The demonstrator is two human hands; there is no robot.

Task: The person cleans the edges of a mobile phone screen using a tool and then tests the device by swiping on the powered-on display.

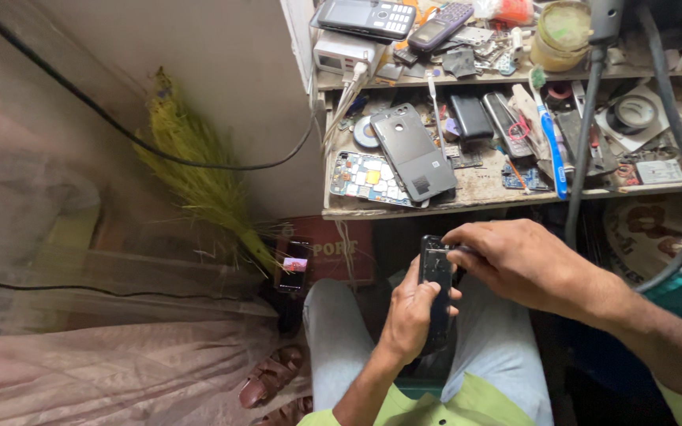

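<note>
Both hands meet over my lap, near the bottom of the view. Left hand (412, 312) is curled around the lower part of a dark phone (436, 272), holding it upright with its opened side tilted toward me, thumb along the edge. Right hand (518, 260) reaches in from the right with fingers pinched together at the phone's upper right corner; whether it grips a small tool or only the edge, I cannot tell, since the fingertips hide it.

I judge the step in hand to be working at the top edge of the handset, prying or seating something along that corner. What comes next calls for a steady left grip so the body does not twist, and fine, light pressure from the right fingertips, as the part looks thin.

Farther off, the cluttered wooden bench (467, 207) carries a grey phone back cover (414, 150) lying over a blue circuit board (361, 175), a black phone body (471, 118), and a blue-handled toothbrush (550, 146). On the shelf above rests a keypad phone (366, 17). To the left, a straw broom (195, 173) leans against the wall, and another small phone with a lit screen (294, 266) stands near the floor.
</note>
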